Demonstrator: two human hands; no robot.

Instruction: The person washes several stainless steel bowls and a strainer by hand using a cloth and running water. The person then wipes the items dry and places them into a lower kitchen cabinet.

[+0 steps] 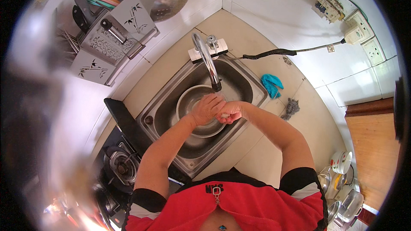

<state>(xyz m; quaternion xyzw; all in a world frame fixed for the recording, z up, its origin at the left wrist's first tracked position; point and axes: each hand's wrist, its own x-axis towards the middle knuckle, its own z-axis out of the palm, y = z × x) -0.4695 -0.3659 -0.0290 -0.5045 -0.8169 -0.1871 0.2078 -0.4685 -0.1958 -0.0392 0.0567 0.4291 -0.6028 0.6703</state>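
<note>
Both my hands meet under the curved chrome faucet (205, 59), above a round metal basin (184, 102) in the stainless steel sink (239, 83). Water from the spout reaches them. My left hand (207, 109) lies palm down, its fingers stretched against my right hand (231, 110); its palm is hidden. The fingers of my right hand curl upward around a small pale object (225, 115), too little of which shows to name it. My hands cover part of the basin's inside.
A blue cloth (272, 85) and a grey scouring pad (291, 108) lie right of the sink. A power cord (269, 53) runs from the faucet base to a wall socket (356, 33). A gas burner (123, 166) stands lower left. A knife rack (110, 43) hangs upper left; bowls (340, 162) stand lower right.
</note>
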